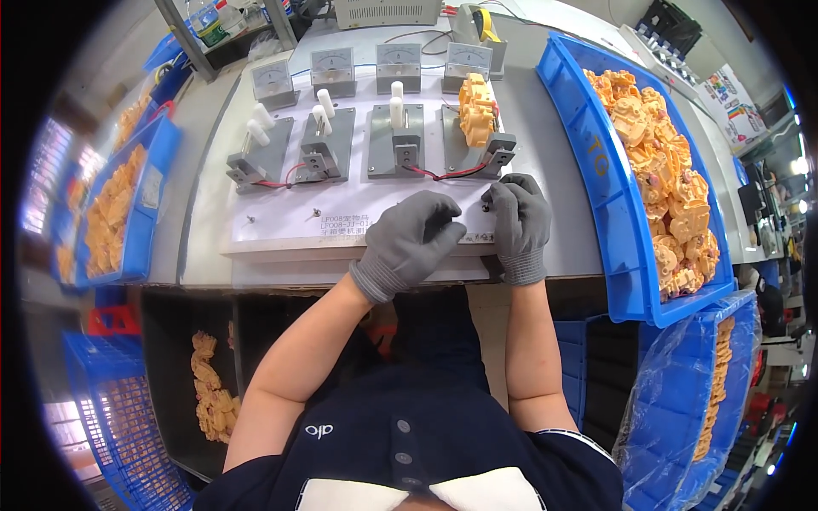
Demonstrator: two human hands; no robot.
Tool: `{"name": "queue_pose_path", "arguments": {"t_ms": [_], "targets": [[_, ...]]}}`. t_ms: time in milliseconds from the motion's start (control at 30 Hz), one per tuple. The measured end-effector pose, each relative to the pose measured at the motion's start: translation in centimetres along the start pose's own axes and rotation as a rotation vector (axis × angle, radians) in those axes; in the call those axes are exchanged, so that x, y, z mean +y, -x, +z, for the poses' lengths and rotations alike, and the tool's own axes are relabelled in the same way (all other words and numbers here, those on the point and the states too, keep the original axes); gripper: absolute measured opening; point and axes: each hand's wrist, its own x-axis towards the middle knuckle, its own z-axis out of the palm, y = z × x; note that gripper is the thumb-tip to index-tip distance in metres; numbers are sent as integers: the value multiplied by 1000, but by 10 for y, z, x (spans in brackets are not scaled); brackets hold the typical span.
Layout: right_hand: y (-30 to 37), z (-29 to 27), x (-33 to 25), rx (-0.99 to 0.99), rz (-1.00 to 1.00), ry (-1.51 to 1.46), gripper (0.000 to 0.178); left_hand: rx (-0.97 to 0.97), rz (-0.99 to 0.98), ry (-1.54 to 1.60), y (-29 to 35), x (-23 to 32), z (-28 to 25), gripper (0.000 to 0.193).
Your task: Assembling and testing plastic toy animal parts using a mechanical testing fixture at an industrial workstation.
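Note:
Both my hands wear grey knit gloves over a white test board [281, 223]. My left hand [411, 245] hovers by its front edge, fingers loosely curled with a gap between forefinger and thumb, and nothing shows in it. To its right, my right hand [520, 223] has bent fingers held together beside a small toggle switch [486, 207]; whether they touch it, or hold anything, is hidden. Beyond that hand, a yellow-orange moulded plastic part [477, 111] sits upright on the rightmost grey fixture [460, 157]. The other fixtures, such as the middle one [383, 157], carry bare white pegs.
Panel meters [399, 64] stand behind the fixtures, joined by red and black wires [439, 177]. Blue bins of yellow-orange parts flank me: a large right bin [588, 170] and a left bin [149, 200]. Below the bench edge are a dark bin [175, 358] and a plastic-lined blue crate [665, 392].

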Motion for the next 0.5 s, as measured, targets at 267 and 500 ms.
{"name": "queue_pose_path", "arguments": {"t_ms": [267, 500], "targets": [[0, 0, 5, 5, 74, -104, 29, 192, -48, 447, -3, -5, 8, 20], [-1, 1, 1, -21, 71, -99, 28, 141, -47, 342, 0, -10, 8, 21]]}}
